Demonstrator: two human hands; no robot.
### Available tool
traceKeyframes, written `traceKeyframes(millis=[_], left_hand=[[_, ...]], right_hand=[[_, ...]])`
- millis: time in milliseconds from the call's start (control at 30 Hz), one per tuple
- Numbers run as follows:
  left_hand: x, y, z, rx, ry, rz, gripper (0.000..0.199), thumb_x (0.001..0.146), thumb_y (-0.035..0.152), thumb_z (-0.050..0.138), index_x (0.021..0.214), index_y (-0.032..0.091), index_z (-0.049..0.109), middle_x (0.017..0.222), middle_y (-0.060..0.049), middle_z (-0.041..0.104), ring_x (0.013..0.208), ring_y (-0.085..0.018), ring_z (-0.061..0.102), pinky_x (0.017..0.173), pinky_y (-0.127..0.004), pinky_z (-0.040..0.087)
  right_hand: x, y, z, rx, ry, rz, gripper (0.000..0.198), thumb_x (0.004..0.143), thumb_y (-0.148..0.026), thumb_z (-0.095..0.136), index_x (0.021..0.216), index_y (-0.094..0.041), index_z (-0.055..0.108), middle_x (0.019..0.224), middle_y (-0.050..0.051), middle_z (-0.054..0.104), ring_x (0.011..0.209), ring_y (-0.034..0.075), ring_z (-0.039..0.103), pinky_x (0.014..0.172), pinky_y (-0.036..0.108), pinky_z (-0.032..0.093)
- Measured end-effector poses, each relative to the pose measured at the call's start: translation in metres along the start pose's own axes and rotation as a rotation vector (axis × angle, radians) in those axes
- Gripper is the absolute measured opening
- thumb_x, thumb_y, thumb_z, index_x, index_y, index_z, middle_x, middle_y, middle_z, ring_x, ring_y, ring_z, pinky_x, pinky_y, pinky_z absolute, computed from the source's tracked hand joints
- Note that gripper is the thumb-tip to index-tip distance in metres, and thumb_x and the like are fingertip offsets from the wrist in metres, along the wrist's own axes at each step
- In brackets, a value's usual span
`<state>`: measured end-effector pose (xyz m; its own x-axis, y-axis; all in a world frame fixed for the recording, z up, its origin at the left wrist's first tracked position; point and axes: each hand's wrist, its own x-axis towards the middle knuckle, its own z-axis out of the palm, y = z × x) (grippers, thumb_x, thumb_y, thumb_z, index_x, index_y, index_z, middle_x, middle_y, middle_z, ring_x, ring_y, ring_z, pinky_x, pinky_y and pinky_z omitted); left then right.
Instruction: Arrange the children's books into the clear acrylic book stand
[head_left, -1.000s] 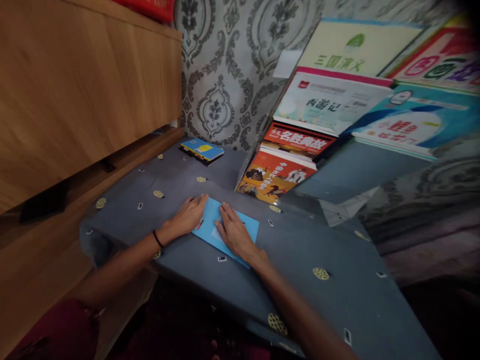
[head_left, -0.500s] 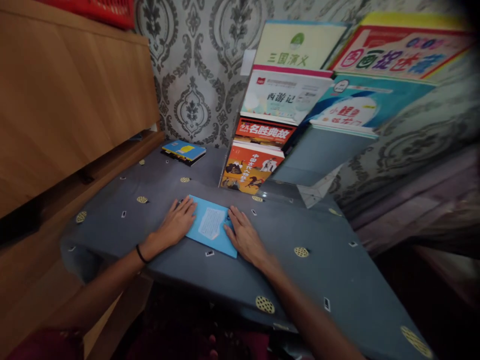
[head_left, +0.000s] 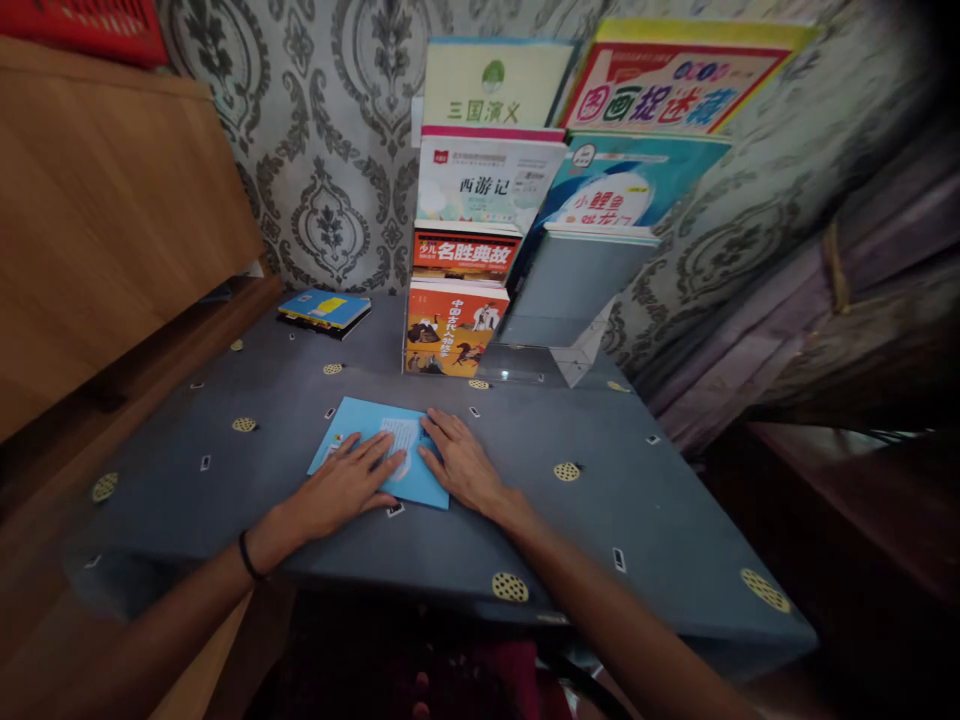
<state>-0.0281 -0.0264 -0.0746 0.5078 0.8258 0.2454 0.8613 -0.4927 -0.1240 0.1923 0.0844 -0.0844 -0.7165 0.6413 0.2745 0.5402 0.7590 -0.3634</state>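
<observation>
A light-blue book (head_left: 424,484) with a white text panel lies flat and closed on the grey patterned tablecloth (head_left: 570,540), close to the table's front edge. My left hand (head_left: 349,485) rests across its lower middle with the fingers stretched out, covering part of the panel. On the right end of the cover lies my right hand (head_left: 463,462), fingers extended and palm down. Neither hand grips the book; both only touch its top. A black band circles my left wrist.
Behind the book stands a clear display rack (head_left: 585,355) holding several upright books, among them an orange one (head_left: 452,330). A small stack of blue and yellow books (head_left: 326,310) lies at the back left. A wooden cabinet (head_left: 112,200) borders the left side; a curtain (head_left: 742,300) hangs at right.
My left hand has slid from the book's left end toward its middle, uncovering the left edge. My right hand stays on the right end. The whole view has shifted.
</observation>
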Motion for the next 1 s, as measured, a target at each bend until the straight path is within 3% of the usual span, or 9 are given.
traceKeyframes(millis=[133, 267, 367, 433, 567, 700, 833, 900, 1000], left_hand=[[0.003, -0.002, -0.002, 0.161, 0.055, 0.133, 0.047, 0.101, 0.045, 0.047, 0.136, 0.015, 0.052, 0.136, -0.019, 0.063, 0.128, -0.032, 0.060, 0.103, -0.046, 0.048], [0.009, -0.009, -0.008, 0.089, 0.177, 0.153, 0.031, 0.106, 0.031, 0.035, 0.110, 0.016, 0.062, 0.104, -0.012, 0.074, 0.100, -0.023, 0.071, 0.081, -0.033, 0.053], [0.020, -0.018, -0.021, -0.115, 0.248, -0.066, 0.035, 0.107, 0.030, 0.030, 0.090, 0.019, 0.059, 0.073, -0.002, 0.068, 0.066, -0.015, 0.066, 0.060, -0.025, 0.045], [0.030, -0.023, -0.037, -0.270, 0.284, -0.259, 0.035, 0.106, 0.032, 0.031, 0.083, 0.020, 0.056, 0.063, 0.002, 0.060, 0.054, -0.013, 0.057, 0.054, -0.024, 0.039], [0.046, -0.031, -0.077, -0.564, 0.309, -0.466, 0.038, 0.099, 0.042, 0.037, 0.070, 0.021, 0.048, 0.056, 0.006, 0.044, 0.052, -0.011, 0.045, 0.053, -0.024, 0.032], [0.053, -0.034, -0.100, -0.983, 0.235, -0.606, 0.044, 0.089, 0.059, 0.049, 0.069, 0.020, 0.049, 0.061, 0.004, 0.050, 0.057, -0.012, 0.047, 0.051, -0.022, 0.035], [0.053, -0.031, -0.083, -1.447, 0.215, -0.821, 0.048, 0.074, 0.064, 0.067, 0.079, 0.018, 0.055, 0.066, 0.003, 0.059, 0.056, -0.012, 0.052, 0.052, -0.023, 0.043], [0.051, -0.028, -0.063, -1.536, 0.250, -0.892, 0.049, 0.067, 0.061, 0.075, 0.081, 0.018, 0.055, 0.067, 0.004, 0.060, 0.058, -0.012, 0.054, 0.055, -0.023, 0.047], [0.044, -0.025, -0.034, -1.503, 0.243, -0.961, 0.048, 0.064, 0.057, 0.075, 0.086, 0.020, 0.054, 0.065, 0.006, 0.058, 0.057, -0.011, 0.052, 0.054, -0.022, 0.045]], right_hand=[[0.002, -0.001, -0.006, 0.071, -0.015, 0.017, 0.052, 0.102, -0.042, 0.040, 0.141, -0.011, 0.056, 0.152, 0.020, 0.048, 0.142, 0.032, 0.045, 0.119, 0.057, 0.033], [0.004, 0.006, -0.015, 0.286, 0.021, 0.063, 0.056, 0.104, -0.050, 0.029, 0.127, -0.016, 0.067, 0.143, 0.016, 0.059, 0.137, 0.029, 0.051, 0.117, 0.053, 0.036], [0.005, 0.015, -0.022, 0.491, 0.060, 0.093, 0.063, 0.104, -0.056, 0.022, 0.115, -0.020, 0.072, 0.124, 0.011, 0.071, 0.122, 0.027, 0.061, 0.109, 0.048, 0.044], [0.006, 0.020, -0.025, 0.609, 0.085, 0.103, 0.066, 0.101, -0.063, 0.024, 0.104, -0.020, 0.074, 0.105, 0.009, 0.074, 0.104, 0.026, 0.067, 0.097, 0.045, 0.050], [0.009, 0.019, -0.029, 0.907, 0.149, 0.155, 0.053, 0.083, -0.069, 0.062, 0.096, -0.018, 0.072, 0.086, 0.003, 0.072, 0.079, 0.020, 0.065, 0.076, 0.034, 0.054], [0.010, 0.005, -0.031, 1.290, 0.168, 0.216, 0.047, 0.068, -0.059, 0.082, 0.091, -0.019, 0.069, 0.077, -0.001, 0.070, 0.062, 0.013, 0.060, 0.061, 0.027, 0.053], [0.007, -0.004, -0.036, 1.577, 0.113, 0.271, 0.045, 0.068, -0.054, 0.085, 0.091, -0.020, 0.065, 0.071, -0.002, 0.069, 0.053, 0.010, 0.058, 0.049, 0.023, 0.049], [0.007, -0.003, -0.035, 1.587, 0.122, 0.320, 0.046, 0.067, -0.053, 0.085, 0.093, -0.020, 0.064, 0.069, -0.003, 0.068, 0.051, 0.009, 0.058, 0.046, 0.021, 0.047], [0.011, 0.007, -0.027, 1.450, 0.168, 0.402, 0.050, 0.064, -0.053, 0.085, 0.095, -0.019, 0.063, 0.065, -0.003, 0.068, 0.050, 0.010, 0.057, 0.046, 0.021, 0.045]])
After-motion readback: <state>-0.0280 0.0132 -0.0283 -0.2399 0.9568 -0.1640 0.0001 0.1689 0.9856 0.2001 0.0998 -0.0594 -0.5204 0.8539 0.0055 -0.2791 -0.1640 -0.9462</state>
